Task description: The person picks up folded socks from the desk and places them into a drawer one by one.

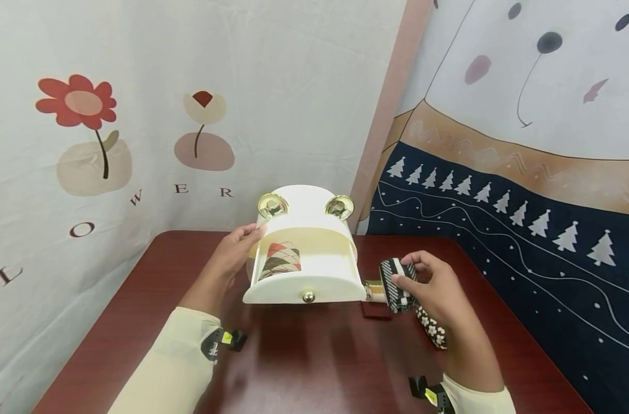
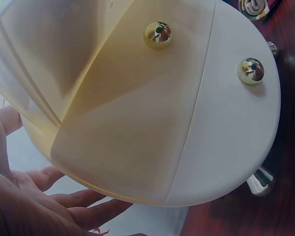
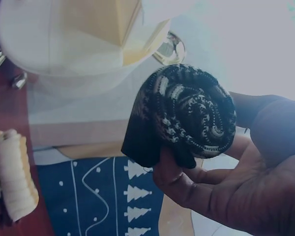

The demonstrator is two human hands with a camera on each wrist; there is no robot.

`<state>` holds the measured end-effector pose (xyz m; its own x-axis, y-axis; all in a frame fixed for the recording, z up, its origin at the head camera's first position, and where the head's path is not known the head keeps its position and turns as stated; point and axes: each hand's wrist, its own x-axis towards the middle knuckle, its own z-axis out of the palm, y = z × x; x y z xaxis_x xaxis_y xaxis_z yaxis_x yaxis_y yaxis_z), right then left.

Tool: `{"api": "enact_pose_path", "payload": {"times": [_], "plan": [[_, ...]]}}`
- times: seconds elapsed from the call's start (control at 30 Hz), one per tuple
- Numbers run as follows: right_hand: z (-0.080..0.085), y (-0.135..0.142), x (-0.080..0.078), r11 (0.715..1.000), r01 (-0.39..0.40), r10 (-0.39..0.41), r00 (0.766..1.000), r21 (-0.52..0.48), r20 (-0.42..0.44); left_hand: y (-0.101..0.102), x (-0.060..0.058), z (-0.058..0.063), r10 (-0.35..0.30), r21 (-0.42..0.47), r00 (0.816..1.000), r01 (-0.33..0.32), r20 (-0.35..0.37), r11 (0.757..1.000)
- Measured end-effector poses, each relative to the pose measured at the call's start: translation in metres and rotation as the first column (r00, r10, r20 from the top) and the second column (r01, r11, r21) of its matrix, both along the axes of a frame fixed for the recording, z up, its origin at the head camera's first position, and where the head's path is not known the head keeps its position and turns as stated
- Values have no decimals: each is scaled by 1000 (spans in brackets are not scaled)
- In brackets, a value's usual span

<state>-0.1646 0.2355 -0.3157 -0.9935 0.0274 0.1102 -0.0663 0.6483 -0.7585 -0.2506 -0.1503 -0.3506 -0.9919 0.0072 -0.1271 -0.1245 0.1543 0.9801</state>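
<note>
A white rounded drawer box (image 1: 301, 198) stands on the table with its upper drawer (image 1: 332, 259) pulled out. In that drawer, on the left, lies a rolled-up argyle sock (image 1: 282, 259). My left hand (image 1: 233, 253) rests at the box's left side; the left wrist view shows its relaxed fingers (image 2: 96, 212) along the curved edge. To the right of the drawer, my right hand (image 1: 432, 282) holds a rolled-up black-and-white sock (image 1: 397, 284) between thumb and fingers, its spiral end (image 3: 201, 113) facing the right wrist camera.
Beyond the held roll lie a beige-and-yellow roll (image 1: 375, 291), a dark red item (image 1: 376, 310) and a black roll with white flowers (image 1: 432, 328). Gold discs (image 1: 273, 205) stick up from the box. Printed curtains (image 1: 294, 86) hang behind the dark red table (image 1: 304, 362).
</note>
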Motion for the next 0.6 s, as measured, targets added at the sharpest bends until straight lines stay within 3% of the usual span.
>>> {"api": "enact_pose_path", "payload": {"times": [0.27, 0.6], "plan": [[16, -18, -4, 996, 87, -88, 996, -19, -29, 0, -1, -1, -13, 24, 1000, 13, -7, 1000], [30, -45, -9, 983, 153, -160, 986, -105, -56, -1, 3, 1, -12, -9, 1000, 12, -2, 1000]]}}
